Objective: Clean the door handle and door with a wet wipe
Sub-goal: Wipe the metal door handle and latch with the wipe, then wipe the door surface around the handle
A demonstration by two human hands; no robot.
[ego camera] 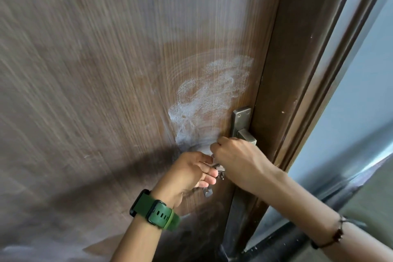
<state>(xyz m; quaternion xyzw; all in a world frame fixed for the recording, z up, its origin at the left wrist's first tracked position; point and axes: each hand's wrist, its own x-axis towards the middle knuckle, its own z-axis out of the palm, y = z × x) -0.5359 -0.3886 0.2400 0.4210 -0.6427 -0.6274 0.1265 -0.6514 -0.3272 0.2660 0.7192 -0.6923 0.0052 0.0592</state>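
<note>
Brown wood-grain laminate covers the door [106, 70], which fills most of the head view. A whitish, foamy smear [208, 95] lies on the panel just above and to the left of the door handle [246, 137]. The handle is brushed metal, mounted on a vertical metal backplate [241, 118] near the door's right edge, beside the dark brown door frame [297, 70].

The right hand [236, 155] is curled over the lever of the handle, covering most of it; a small white edge at its fingertips may be the wet wipe [212, 156], but this cannot be confirmed. The left hand [191, 174] sits just below and left of the right hand, fingers curled; what it grips cannot be told. Keys [208, 192] hang below the hands, close to the door surface.

A green watch [155, 210] is worn on the left wrist. A thin dark bracelet [338, 234] is worn on the right forearm.
</note>
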